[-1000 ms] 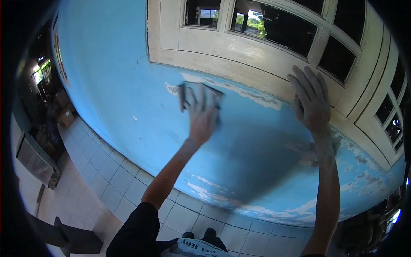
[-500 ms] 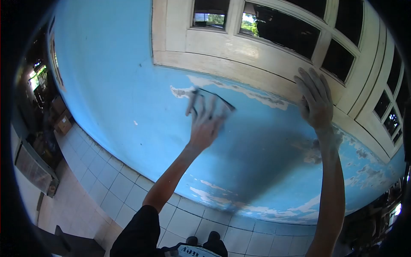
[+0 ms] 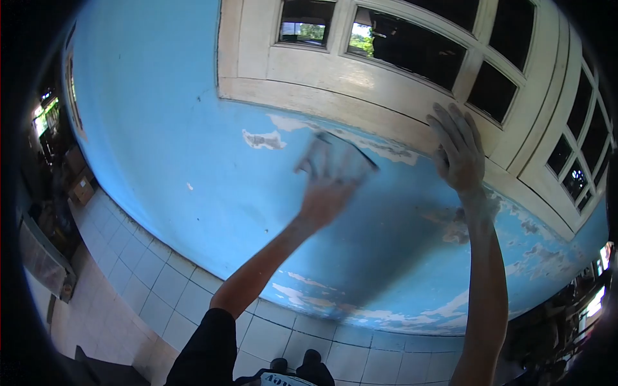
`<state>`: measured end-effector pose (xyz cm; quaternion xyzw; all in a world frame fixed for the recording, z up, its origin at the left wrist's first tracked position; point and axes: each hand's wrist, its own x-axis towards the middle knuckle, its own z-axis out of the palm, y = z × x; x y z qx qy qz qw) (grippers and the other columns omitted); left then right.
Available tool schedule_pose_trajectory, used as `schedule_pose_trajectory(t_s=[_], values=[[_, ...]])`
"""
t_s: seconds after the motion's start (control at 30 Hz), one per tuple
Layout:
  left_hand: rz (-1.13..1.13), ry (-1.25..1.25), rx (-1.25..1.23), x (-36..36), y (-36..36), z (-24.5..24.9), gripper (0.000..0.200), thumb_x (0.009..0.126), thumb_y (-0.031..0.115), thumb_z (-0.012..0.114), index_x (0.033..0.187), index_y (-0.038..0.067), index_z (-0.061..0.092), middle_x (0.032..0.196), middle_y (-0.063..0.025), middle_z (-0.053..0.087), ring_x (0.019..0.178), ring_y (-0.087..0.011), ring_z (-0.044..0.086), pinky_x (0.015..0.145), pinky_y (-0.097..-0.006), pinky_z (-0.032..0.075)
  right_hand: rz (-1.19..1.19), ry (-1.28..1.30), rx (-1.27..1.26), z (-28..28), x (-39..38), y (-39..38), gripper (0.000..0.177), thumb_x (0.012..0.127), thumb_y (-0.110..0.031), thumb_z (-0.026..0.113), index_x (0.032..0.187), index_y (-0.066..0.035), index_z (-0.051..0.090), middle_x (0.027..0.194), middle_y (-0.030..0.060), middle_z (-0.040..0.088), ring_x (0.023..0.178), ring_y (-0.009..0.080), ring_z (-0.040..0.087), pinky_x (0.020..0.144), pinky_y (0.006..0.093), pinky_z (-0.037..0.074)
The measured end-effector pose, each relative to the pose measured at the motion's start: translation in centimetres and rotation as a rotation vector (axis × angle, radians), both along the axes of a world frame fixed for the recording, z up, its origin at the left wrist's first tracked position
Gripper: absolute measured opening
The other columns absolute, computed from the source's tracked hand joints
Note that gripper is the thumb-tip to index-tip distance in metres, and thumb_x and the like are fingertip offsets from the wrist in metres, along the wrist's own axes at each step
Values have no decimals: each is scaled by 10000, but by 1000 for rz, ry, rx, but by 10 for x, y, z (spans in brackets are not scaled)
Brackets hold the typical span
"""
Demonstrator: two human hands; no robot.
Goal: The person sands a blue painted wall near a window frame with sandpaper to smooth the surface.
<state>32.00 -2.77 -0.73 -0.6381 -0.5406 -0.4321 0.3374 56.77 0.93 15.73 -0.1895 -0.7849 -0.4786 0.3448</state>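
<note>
My left hand (image 3: 329,183), smeared by motion, presses a dark-edged sheet of sandpaper (image 3: 353,149) against the blue wall (image 3: 219,167). The sheet lies mostly under the fingers, just below a strip of peeled paint (image 3: 386,151) that follows the lower edge of the window frame. A separate bare patch (image 3: 264,139) shows to the left of that hand. My right hand (image 3: 460,151) is open, its dusty fingers stretched upward against the lower part of the cream window frame (image 3: 380,112). It holds nothing.
Glass panes fill the frame above. More flaked paint (image 3: 541,254) spreads at the lower right and along the wall's foot. Pale floor tiles (image 3: 264,334) run beneath, with my feet (image 3: 312,356) on them. A cardboard box (image 3: 82,190) stands at the far left.
My left hand has slid rightward along the wall with the sandpaper, uncovering the bare patch on the left. The view has shifted slightly; my right hand stays on the frame.
</note>
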Motion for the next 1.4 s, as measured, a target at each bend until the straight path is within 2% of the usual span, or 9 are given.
schedule_pose_trajectory(t_s=[0.2,0.27,0.4,0.53,0.6,0.8,1.0,1.2,1.4], values=[[-225,446,-28,-5,-3,-1,442,900,224,543,1338,178,502,1418,-227,371,1307,-413,342,944,-641,325,7,0,9,1,-2,-2,506,744,-97,544,1247,-146,571,1388,9,496,1317,220,412,1128,421,308],[-165,-246,20,-50,1,-2,465,964,181,432,1414,64,408,1512,-256,220,1381,-484,185,1098,-548,196,-5,13,19,1,-1,-2,497,746,-105,547,1240,-151,575,1386,4,497,1315,216,414,1128,417,309],[-80,-312,199,-32,10,-2,472,956,157,419,1424,99,407,1524,-256,191,1391,-486,159,1089,-597,161,-14,40,17,-2,-1,0,474,754,-125,550,1225,-170,582,1382,-16,501,1315,205,412,1132,407,312],[-171,362,-767,28,-18,-10,444,946,209,465,1389,224,461,1528,-173,250,1384,-479,187,1035,-667,177,-19,19,20,-2,0,0,479,756,-130,547,1231,-176,577,1382,-22,500,1314,201,413,1136,404,313],[-238,269,-204,24,-3,-34,398,944,233,478,1340,252,520,1511,-158,292,1374,-473,215,1016,-687,172,-14,17,24,-3,-1,0,482,753,-126,547,1232,-173,578,1382,-20,500,1312,203,415,1135,408,315],[-223,-526,263,-27,8,-4,365,929,240,513,1291,231,557,1476,-189,329,1348,-470,261,1033,-669,199,-22,32,4,-4,0,0,511,744,-112,547,1251,-172,571,1387,-11,496,1318,213,410,1136,417,309],[-224,482,-8,-24,-3,-27,367,926,183,502,1286,128,555,1445,-281,316,1332,-498,273,1043,-620,258,-13,16,10,-1,1,3,531,743,-101,545,1269,-175,563,1388,-6,495,1323,215,404,1139,421,300],[-71,-484,350,-53,8,4,382,903,156,525,1282,112,544,1434,-213,363,1351,-480,263,1001,-672,268,-11,31,9,-4,0,2,545,729,-92,545,1269,-163,561,1387,-4,497,1327,215,402,1137,427,301],[-334,527,70,-20,9,-39,414,897,70,478,1306,115,527,1456,-229,331,1361,-486,239,1017,-693,209,-10,18,10,-3,0,-1,534,723,-92,550,1253,-153,568,1381,3,502,1319,221,411,1131,426,309]])
